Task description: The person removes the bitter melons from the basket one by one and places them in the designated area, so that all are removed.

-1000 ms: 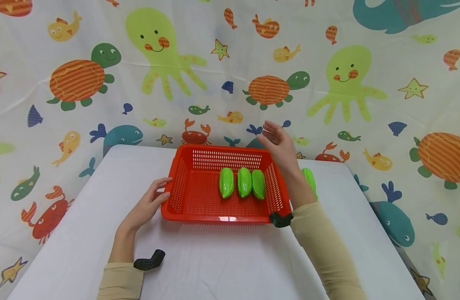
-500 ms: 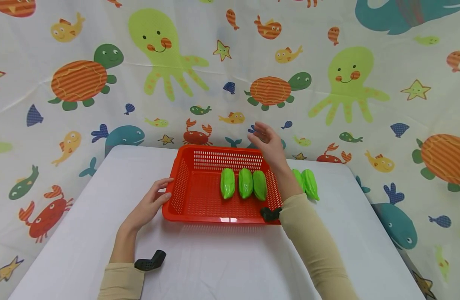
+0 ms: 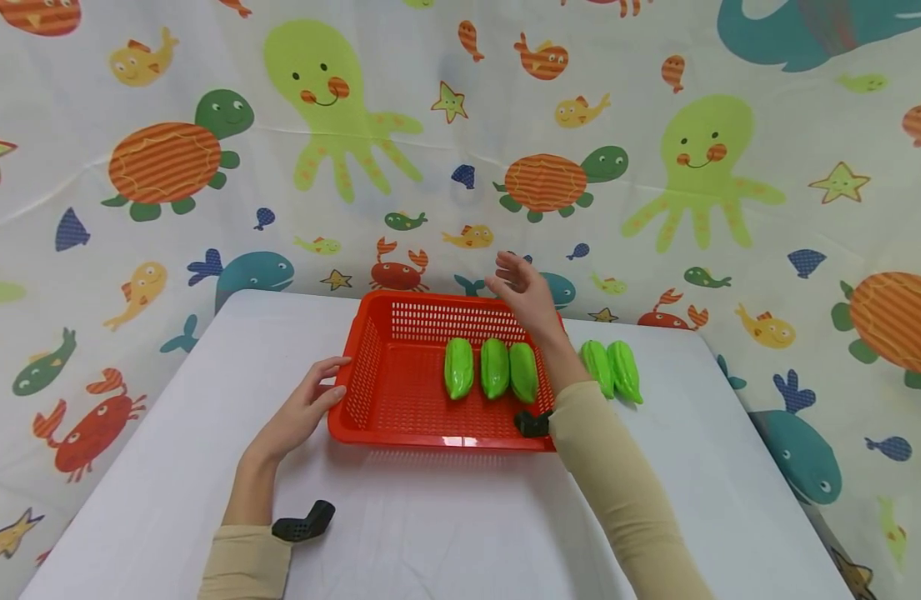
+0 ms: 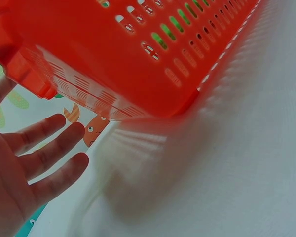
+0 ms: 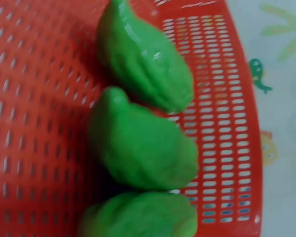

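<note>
A red plastic basket (image 3: 400,392) stands on the white table. Three glossy green bitter melons lie side by side in its right half: the left one (image 3: 458,368), the middle one (image 3: 494,368) and the right one (image 3: 523,372). My left hand (image 3: 298,412) touches the basket's left rim; in the left wrist view several fingers (image 4: 54,153) spread straight, free of the wall. Over the basket's back right corner my right hand (image 3: 531,304) is raised, fingers loosely bent and holding nothing. The right wrist view shows the melons (image 5: 143,143) below it, slightly blurred.
Two more green bitter melons (image 3: 597,368) lie close together on the table, right of the basket, partly behind my right forearm. A white cloth (image 3: 460,125) printed with sea animals hangs behind the table (image 3: 430,525).
My right hand has moved left and slightly down, from the basket's right side to over its back right corner. Both melons outside the basket now show. The left hand stays at the rim.
</note>
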Available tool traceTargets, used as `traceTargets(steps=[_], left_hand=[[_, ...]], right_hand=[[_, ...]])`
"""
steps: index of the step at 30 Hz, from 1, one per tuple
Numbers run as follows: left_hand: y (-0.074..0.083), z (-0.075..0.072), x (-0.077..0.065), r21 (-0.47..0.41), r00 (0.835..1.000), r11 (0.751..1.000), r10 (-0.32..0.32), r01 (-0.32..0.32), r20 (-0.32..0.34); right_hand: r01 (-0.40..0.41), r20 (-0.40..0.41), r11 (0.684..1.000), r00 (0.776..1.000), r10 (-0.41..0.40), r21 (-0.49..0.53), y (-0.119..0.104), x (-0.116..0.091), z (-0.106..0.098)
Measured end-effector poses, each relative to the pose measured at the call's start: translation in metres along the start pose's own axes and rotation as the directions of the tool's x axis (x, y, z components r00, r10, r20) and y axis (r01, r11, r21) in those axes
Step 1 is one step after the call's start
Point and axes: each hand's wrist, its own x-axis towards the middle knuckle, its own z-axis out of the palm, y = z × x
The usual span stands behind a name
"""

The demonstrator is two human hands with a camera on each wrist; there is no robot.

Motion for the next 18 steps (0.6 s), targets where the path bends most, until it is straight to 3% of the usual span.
traceTargets(steps=[9,14,18], left_hand=[[-0.001,-0.001,0.001,-0.002,1.000,1.000,0.007,-0.007,0.000],[-0.001,0.000,0.001,-0.001,1.000,1.000,0.005,-0.005,0.003],[-0.001,-0.001,0.001,0.000,1.000,1.000,0.008,-0.008,0.000]], right_hand=[[0.069,0.075,0.988,0.995,-0.059,-0.137,0.016,0.004,0.009],[0.040,0.149,0.981,0.989,-0.011,-0.190,0.023,0.001,0.012],[0.004,0.242,0.972,0.969,0.054,-0.233,0.023,-0.001,0.013]])
